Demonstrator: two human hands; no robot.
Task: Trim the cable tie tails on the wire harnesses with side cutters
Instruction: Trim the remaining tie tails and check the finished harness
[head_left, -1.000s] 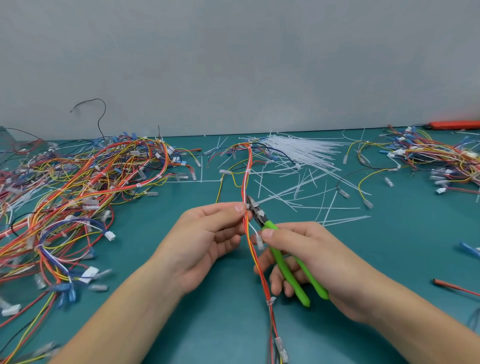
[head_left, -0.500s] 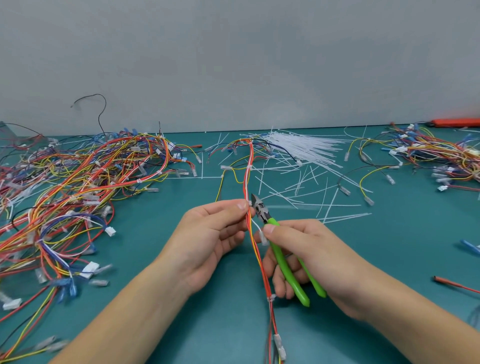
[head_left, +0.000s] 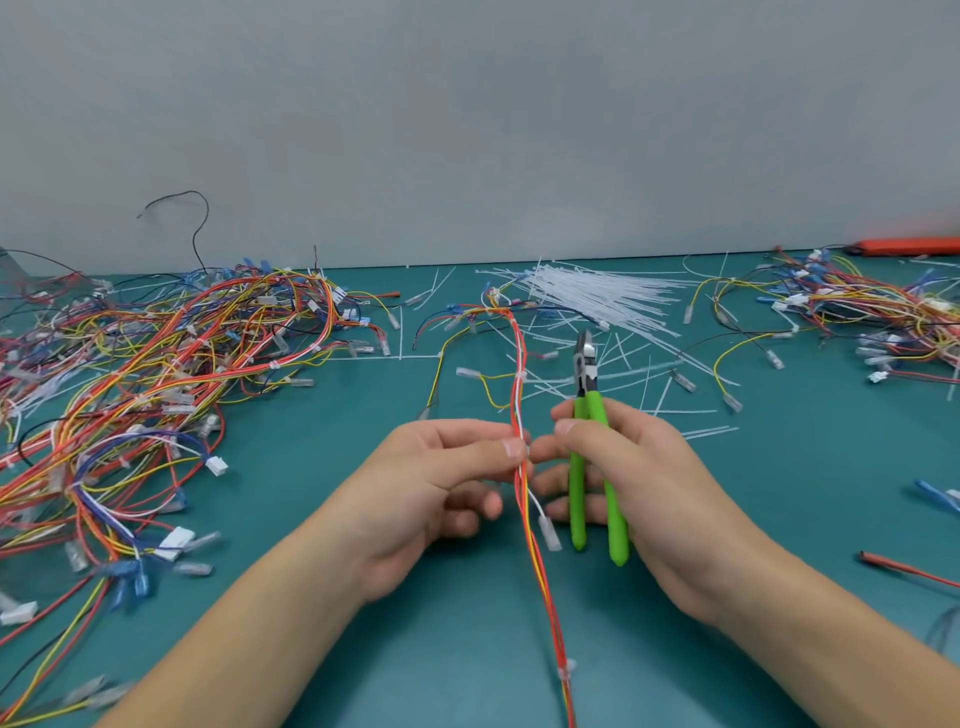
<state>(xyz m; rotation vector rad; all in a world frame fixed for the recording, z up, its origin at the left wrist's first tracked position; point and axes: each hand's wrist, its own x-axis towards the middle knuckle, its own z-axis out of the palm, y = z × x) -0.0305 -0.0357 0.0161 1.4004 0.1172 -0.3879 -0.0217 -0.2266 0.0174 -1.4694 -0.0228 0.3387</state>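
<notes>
A big tangle of red, yellow, blue and white wire harnesses (head_left: 156, 389) fills the left of the teal bench (head_left: 805, 493); a smaller tangle (head_left: 872, 312) lies at the upper right, with a loose bundle of white cable ties (head_left: 597, 299) at upper centre. An orange flat object (head_left: 909, 245) sits at the far right edge. At centre, the left hand (head_left: 441, 483) pinches one red-and-yellow wire harness (head_left: 522, 415). Just beside it, the right hand (head_left: 634, 478) grips one pair of green-handled side cutters (head_left: 589, 447), pointing up, clear of the harness.
</notes>
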